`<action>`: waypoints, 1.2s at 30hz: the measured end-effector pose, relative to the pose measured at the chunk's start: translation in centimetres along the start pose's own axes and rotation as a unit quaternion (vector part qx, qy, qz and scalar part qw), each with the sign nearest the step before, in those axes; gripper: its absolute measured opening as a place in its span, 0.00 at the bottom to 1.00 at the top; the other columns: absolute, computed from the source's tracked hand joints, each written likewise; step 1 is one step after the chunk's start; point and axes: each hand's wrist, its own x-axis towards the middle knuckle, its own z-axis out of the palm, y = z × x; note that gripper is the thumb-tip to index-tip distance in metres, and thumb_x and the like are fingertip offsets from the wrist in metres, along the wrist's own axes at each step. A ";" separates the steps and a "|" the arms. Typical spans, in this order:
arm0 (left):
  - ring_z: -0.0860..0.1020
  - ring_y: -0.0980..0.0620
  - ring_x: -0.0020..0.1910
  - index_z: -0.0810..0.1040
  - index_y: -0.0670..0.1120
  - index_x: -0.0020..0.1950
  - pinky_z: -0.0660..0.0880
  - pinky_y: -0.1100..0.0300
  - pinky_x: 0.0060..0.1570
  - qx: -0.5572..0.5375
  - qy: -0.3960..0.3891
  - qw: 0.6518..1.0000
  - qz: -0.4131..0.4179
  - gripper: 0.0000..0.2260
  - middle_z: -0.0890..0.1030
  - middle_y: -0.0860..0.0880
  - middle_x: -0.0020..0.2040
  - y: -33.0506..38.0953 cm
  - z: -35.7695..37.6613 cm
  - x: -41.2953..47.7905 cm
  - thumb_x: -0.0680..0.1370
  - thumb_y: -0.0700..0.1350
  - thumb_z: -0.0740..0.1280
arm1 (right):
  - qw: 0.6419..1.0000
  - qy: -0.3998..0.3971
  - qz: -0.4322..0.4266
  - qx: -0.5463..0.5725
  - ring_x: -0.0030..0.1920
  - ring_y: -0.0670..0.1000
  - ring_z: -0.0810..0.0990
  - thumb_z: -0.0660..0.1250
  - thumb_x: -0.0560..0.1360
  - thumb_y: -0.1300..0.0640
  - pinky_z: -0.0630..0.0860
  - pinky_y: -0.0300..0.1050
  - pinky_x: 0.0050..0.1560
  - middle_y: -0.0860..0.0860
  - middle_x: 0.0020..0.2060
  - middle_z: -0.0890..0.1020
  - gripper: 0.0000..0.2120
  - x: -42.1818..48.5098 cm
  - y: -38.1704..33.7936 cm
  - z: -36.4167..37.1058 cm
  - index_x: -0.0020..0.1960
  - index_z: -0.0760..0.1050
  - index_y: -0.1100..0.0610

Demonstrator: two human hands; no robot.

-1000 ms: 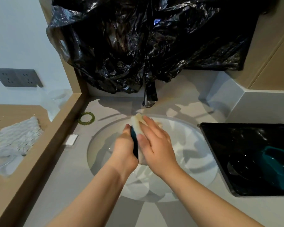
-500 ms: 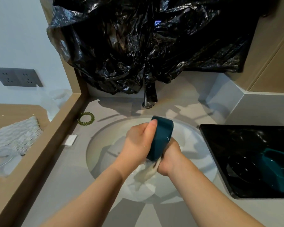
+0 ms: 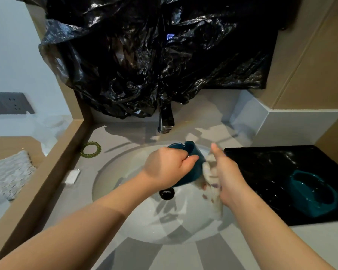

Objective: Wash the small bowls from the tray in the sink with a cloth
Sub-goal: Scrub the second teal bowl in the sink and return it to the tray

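My left hand (image 3: 169, 166) grips a small teal bowl (image 3: 191, 152) over the white round sink (image 3: 125, 207), fingers curled over its rim. My right hand (image 3: 225, 172) holds a pale wet cloth (image 3: 211, 178) against the bowl's right side, thumb pointing up; the cloth hangs down below the hand. On the counter to the right lies a black tray (image 3: 261, 172) with another teal bowl (image 3: 312, 193) in it.
A dark tap (image 3: 165, 119) stands behind the sink under a hanging black plastic bag (image 3: 154, 55). The dark drain (image 3: 166, 193) shows below the bowl. A green bead ring (image 3: 90, 149) and a small white piece (image 3: 72, 176) lie on the counter to the left.
The bowl has turned from edge-on to lying sideways in my left hand. My right hand moved from under the bowl to its right side with the cloth. The camera tilted down.
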 end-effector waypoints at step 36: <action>0.64 0.48 0.59 0.76 0.49 0.58 0.67 0.57 0.60 0.072 -0.105 0.987 0.095 0.22 0.65 0.53 0.50 34.2 21.6 9.3 0.74 0.63 0.63 | 0.986 0.131 -0.101 -0.011 0.47 0.56 0.80 0.64 0.75 0.51 0.79 0.54 0.49 0.56 0.46 0.81 0.07 6.2 -2.0 -41.9 0.48 0.74 0.54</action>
